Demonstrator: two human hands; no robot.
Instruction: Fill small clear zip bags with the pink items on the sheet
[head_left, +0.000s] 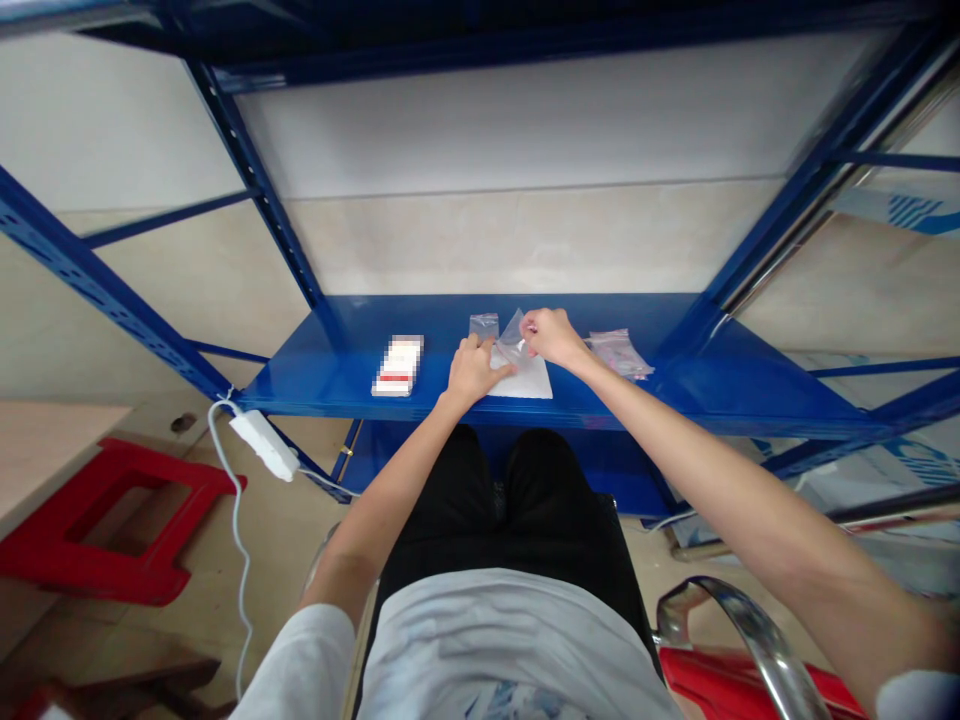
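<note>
My right hand (551,337) pinches the top edge of a clear plastic bag (511,335) that stands tilted above a white sheet (531,381). My left hand (472,372) rests on the sheet's left side, with its fingers stretched flat towards the bag's lower part. Just behind the hands lies a small clear zip bag (484,325). To the right is a clear bag of pinkish contents (619,353), and to the left a white and red box (397,365) whose print is blurred.
All these things lie on a glossy blue steel shelf (600,395) in a blue rack, with an upright (255,175) at the left. A white power strip (262,445) hangs by its cord at left. A red stool (112,520) and a chrome chair arm (750,630) stand below.
</note>
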